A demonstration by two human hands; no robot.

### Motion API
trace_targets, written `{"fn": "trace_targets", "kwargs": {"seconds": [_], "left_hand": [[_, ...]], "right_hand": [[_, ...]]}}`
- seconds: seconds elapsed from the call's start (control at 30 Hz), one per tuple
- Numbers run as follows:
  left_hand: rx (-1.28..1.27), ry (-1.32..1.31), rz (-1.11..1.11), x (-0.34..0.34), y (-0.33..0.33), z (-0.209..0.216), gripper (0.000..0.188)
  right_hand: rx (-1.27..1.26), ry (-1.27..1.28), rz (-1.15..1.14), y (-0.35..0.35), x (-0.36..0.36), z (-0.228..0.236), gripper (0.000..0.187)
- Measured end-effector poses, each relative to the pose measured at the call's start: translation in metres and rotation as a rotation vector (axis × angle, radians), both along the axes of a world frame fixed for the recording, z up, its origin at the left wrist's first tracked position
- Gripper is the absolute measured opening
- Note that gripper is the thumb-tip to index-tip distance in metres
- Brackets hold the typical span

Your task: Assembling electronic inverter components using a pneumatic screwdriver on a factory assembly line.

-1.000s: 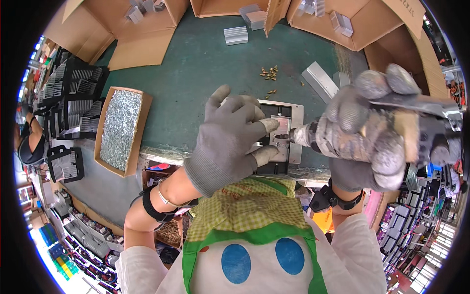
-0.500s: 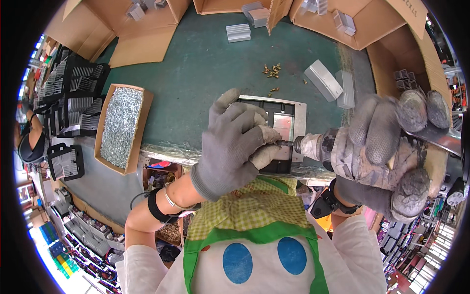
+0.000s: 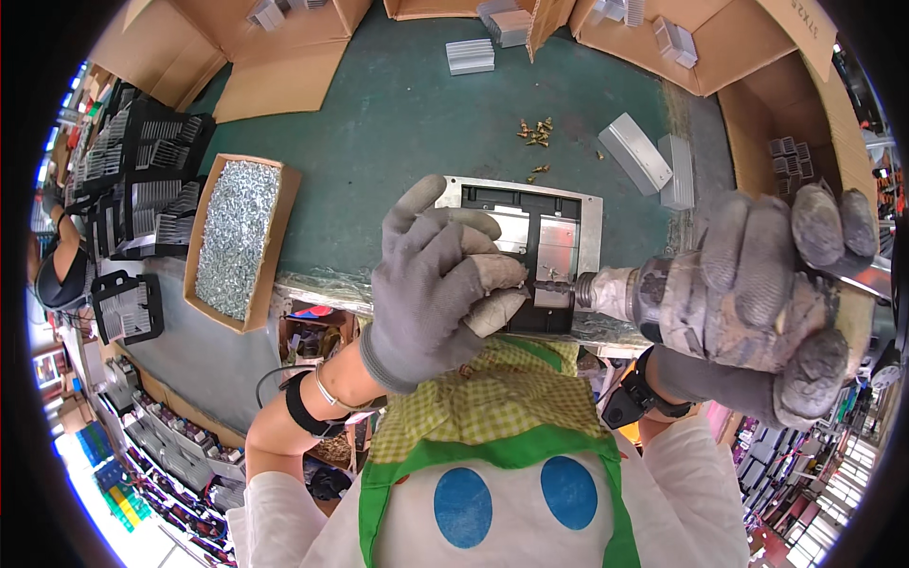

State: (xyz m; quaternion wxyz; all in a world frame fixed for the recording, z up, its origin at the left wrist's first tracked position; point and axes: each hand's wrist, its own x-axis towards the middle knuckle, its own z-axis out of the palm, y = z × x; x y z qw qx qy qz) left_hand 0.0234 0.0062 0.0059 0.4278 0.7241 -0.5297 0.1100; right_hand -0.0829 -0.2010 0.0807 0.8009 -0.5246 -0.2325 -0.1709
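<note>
My right hand (image 3: 743, 256), in a worn grey glove, grips a power screwdriver (image 3: 649, 295) wrapped in dirty tape. Its thin bit (image 3: 554, 286) points left across a black plastic frame (image 3: 554, 204), which rests on a silver metal plate (image 3: 592, 222) at the table's near edge. Bright metal pieces (image 3: 557, 254) lie inside the frame. My left hand (image 3: 431, 284), also gloved, is over the frame's left side, thumb and forefinger pressed together just left of the bit tip. What they pinch, if anything, is too small to tell; the other fingers are bent.
Brass-coloured screws (image 3: 538, 133) lie beyond the frame. Aluminium heat sinks (image 3: 634, 153) stand to the right, another (image 3: 471, 57) farther back. A cardboard tray of small silver screws (image 3: 237, 237) is at left, beside stacked black frames (image 3: 151, 218). Open cardboard boxes (image 3: 284, 71) line the back.
My left hand has drawn a little left, off the bit tip, baring more of the bit and the frame. The right hand still holds the power screwdriver pointing left.
</note>
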Motion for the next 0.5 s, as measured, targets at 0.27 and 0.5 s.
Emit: {"fn": "trace_targets", "kwargs": {"seconds": [0.27, 0.5], "left_hand": [[-0.043, 0.055, -0.019, -0.004, 0.004, -0.001, 0.021], [-0.019, 0.069, -0.067, -0.004, 0.003, -0.003, 0.028]], "right_hand": [[0.059, 0.049, 0.010, 0.005, -0.007, 0.005, 0.057], [0.082, 0.059, 0.027, 0.012, -0.005, 0.010, 0.055]]}}
